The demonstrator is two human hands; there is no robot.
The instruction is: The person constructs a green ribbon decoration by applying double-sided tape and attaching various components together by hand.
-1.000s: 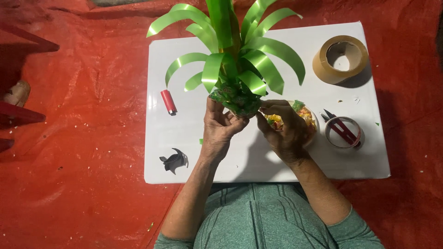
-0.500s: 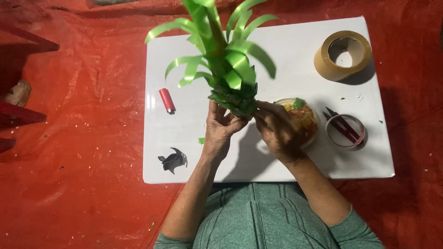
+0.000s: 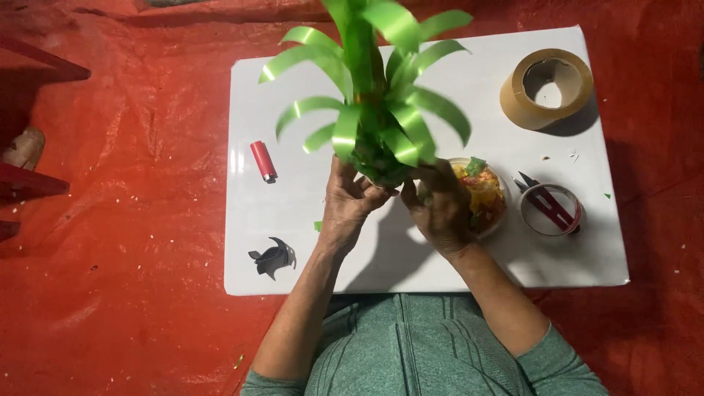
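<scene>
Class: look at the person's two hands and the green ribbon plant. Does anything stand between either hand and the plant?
Nothing visible does. The left hand and the right hand both already grip the base of the green ribbon plant directly, above the white board.

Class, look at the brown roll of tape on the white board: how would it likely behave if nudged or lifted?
The brown roll of tape lies flat on the white board, so a nudge would probably slide it, not roll it. Its open hollow core suggests it is fairly light and easy to hook with fingers.
</scene>
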